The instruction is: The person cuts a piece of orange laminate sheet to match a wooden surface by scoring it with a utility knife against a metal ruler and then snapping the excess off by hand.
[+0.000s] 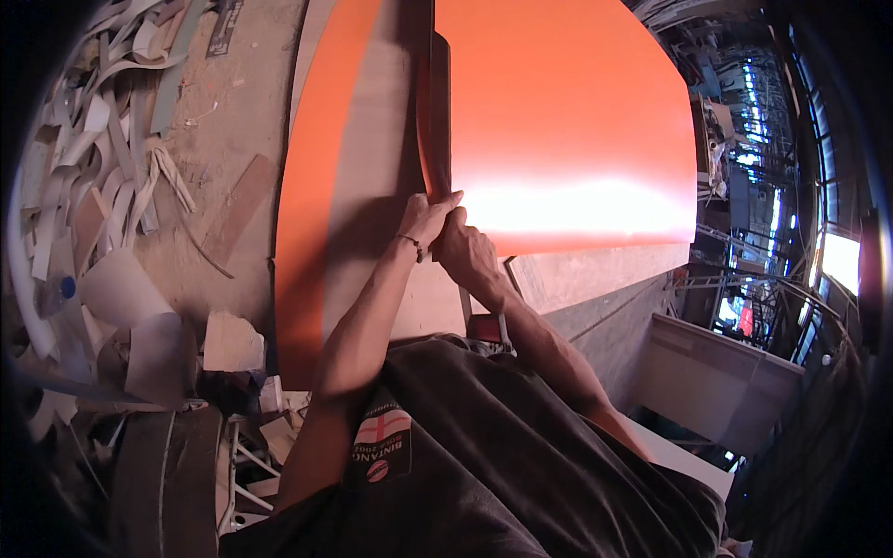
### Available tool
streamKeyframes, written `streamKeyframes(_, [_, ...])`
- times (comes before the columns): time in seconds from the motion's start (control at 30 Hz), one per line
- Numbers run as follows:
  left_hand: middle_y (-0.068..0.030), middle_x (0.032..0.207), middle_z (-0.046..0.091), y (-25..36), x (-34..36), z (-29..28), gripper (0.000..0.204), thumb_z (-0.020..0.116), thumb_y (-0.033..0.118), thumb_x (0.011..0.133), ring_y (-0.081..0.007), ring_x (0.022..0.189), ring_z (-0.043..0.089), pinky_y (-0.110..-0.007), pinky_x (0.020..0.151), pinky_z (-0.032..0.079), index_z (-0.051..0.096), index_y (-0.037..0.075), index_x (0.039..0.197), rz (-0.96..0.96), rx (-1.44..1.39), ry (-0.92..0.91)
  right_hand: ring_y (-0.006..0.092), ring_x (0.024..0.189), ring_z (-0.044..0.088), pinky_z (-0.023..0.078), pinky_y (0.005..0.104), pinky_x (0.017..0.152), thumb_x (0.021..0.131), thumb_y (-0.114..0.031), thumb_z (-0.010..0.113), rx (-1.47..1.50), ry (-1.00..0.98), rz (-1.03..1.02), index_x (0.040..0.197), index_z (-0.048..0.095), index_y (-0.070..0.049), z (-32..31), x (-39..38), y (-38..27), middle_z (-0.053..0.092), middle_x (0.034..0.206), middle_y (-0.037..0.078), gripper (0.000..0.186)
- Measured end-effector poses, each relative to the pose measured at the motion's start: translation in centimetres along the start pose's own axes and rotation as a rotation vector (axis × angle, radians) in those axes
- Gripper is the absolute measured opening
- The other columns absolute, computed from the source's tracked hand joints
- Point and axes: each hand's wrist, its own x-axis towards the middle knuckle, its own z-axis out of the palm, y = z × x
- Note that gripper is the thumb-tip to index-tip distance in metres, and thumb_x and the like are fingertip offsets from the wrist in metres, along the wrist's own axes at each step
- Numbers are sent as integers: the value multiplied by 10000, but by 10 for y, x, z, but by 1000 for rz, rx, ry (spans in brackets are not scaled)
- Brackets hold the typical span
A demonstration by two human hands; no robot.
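A large glossy orange sheet [567, 112] lies ahead of me and to the right, glaring white near its front edge. Along its left edge stands a narrow dark brown strip [435, 121], raised on edge and running away from me; whether it is joined to the sheet I cannot tell. My left hand [428, 219] is closed round the near end of this strip, thumb across the top. Right beside it, almost touching, my right hand [470, 249] is closed at the sheet's near left corner. The fingers hide just where each grips.
A separate orange strip [305, 186] lies along the left of the pale worktop [372, 139]. Curled offcuts [112, 177] heap on the floor at left, near a loose brown piece [244, 209]. A grey board [712, 377] stands at lower right.
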Motion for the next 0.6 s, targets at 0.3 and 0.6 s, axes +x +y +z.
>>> streamKeyframes(0.3, [-17, 916, 669, 1, -26, 8, 424, 658, 429, 999, -109, 788, 621, -297, 653, 513, 681, 29, 1138, 43, -221, -87, 498, 645, 661, 492, 594, 582, 971, -160, 501, -14, 215, -41, 1038, 363, 3, 39, -6, 30, 653, 683, 293, 224])
streamKeyframes(0.6, [-109, 620, 458, -29, -7, 8, 322, 574, 181, 997, -146, 625, 424, -367, 591, 399, 528, -46, 773, 494, 142, 216, 497, 618, 642, 485, 575, 552, 1005, -153, 507, 111, 221, -36, 1067, 340, -31, 26, -30, 36, 624, 644, 279, 216])
